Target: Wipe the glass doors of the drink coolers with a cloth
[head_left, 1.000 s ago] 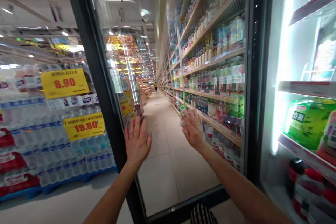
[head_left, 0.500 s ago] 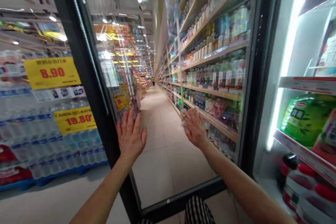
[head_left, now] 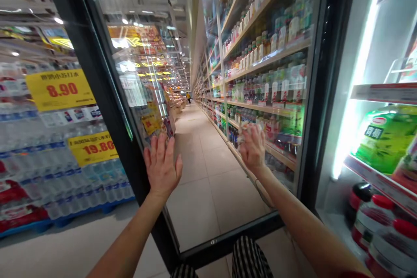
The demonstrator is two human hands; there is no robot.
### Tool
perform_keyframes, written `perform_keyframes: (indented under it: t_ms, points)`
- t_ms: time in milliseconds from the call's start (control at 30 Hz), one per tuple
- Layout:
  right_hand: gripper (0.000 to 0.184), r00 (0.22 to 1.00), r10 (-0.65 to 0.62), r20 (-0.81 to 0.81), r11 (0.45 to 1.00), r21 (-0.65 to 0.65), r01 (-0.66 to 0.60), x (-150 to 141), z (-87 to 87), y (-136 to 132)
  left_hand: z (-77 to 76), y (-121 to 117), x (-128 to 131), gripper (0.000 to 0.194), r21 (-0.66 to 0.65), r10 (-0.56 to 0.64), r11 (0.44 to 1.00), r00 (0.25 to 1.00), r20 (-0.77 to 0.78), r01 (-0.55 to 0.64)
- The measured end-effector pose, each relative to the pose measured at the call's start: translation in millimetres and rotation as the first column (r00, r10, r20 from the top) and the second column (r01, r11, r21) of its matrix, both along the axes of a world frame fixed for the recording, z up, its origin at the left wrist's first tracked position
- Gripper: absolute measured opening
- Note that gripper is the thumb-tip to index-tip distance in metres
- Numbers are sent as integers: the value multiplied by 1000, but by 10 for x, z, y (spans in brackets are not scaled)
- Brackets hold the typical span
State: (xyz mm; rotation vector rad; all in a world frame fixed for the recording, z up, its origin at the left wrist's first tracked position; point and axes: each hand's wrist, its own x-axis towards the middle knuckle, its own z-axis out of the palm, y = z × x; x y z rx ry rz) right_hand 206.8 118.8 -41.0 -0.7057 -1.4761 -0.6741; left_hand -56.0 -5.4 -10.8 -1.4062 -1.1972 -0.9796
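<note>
Right grip [head_left: 256,145] curled around a crumpled pale cloth [head_left: 243,135], right up at the clear glass pane [head_left: 198,200] of a tall black-framed door [head_left: 104,91]! That cloth pokes out beyond the fingers on their left, bunched there probably so it lies between hand and glass; blur hides whether they touch. Over to the left grip [head_left: 162,163]: fingers slightly apart, palm toward the door, nothing held, seemingly braced to steady it. From there, the cloth sits well apart, across the pane. Far right, a shiny green pouch [head_left: 379,139] glows on its lit shelf [head_left: 374,177].
</note>
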Motion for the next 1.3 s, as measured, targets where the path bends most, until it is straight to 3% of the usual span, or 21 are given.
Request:
perform_keyframes:
  t_ms: [67, 133, 167, 233, 300, 333, 367, 433, 500, 567, 633, 700, 767, 800, 867, 933, 1000, 1067, 1133, 1233, 1300]
  points:
    - [49, 955, -56, -292, 998, -38, 46, 157, 87, 116, -4, -2, 4, 71, 0, -1, 1000, 1000, 2, 1]
    - [49, 897, -69, -436, 997, -53, 52, 203, 157, 157, -4, -2, 8, 71, 4, -2, 1000, 1000, 1, 2]
    - [49, 913, -50, -406, 999, -40, 38, 168, 170, 135, -3, -1, 10, 71, 4, -3, 1000, 1000, 1, 3]
    - [49, 988, 24, -155, 1000, 0, -24, 32, 151, 43, 1, -1, 11, 71, 1, -5, 1000, 1000, 5, 5]
    - [49, 991, 83, 107, 996, 17, -85, -60, 103, -23, 5, -3, 10, 70, -7, -14, 1000, 1000, 12, 14]
    - [48, 985, 89, 147, 996, 12, -92, -44, 82, -16, 5, -4, 10, 70, -8, -19, 1000, 1000, 16, 19]
    - [48, 991, 79, 107, 997, 2, -80, 21, 69, 24, 3, -6, 10, 69, -8, -25, 1000, 1000, 18, 25]
    - [47, 984, 18, -175, 999, -44, -26, 267, 68, 175, -1, -11, 11, 69, -6, -34, 999, 999, 17, 34]
    - [48, 886, -59, -460, 994, -107, 11, 543, 76, 334, -4, -16, 18, 69, -3, -31, 999, 999, 17, 31]
    - [49, 812, -99, -575, 990, -141, 21, 695, 48, 392, -3, -19, 28, 69, -3, -19, 1000, 1000, 18, 19]
    - [48, 867, -73, -493, 992, -129, 11, 663, -43, 322, -1, -18, 40, 69, -3, -7, 1000, 1000, 23, 7]
    - [47, 972, 7, -233, 995, -91, -29, 517, -167, 200, -1, -10, 47, 70, -1, -3, 1000, 1000, 28, 3]
    - [47, 997, 64, 52, 997, -48, -61, 393, -253, 126, -5, 2, 48, 70, 7, -7, 1000, 999, 31, 7]
    - [48, 993, 63, 103, 998, -29, -60, 368, -262, 125, -9, 8, 47, 71, 6, -12, 1000, 999, 34, 12]
    - [49, 998, 12, -56, 1000, -11, -13, 378, -210, 184, -19, 18, 44, 71, 4, -25, 1000, 999, 39, 25]
    - [50, 936, -47, -350, 999, -35, 37, 377, -102, 247, -25, 25, 41, 71, 2, -31, 1000, 999, 44, 31]
    - [50, 876, -66, -478, 997, -54, 46, 262, -15, 216, -25, 25, 39, 70, 8, -24, 1000, 999, 43, 24]
    - [50, 926, -30, -375, 999, -33, 19, 32, 1, 65, -18, 18, 38, 71, 13, -14, 1000, 999, 38, 13]
    - [50, 994, 45, -102, 999, -13, -46, -216, -29, -130, -8, 7, 36, 71, 8, -9, 1000, 999, 31, 9]
    - [46, 961, 128, 245, 990, 34, -141, -399, 25, -280, -5, -3, 25, 71, 2, -10, 1000, 1000, 14, 10]
    - [47, 974, 116, 192, 990, 59, -129, -393, 201, -241, -13, 0, 9, 71, 8, -10, 1000, 1000, 5, 10]
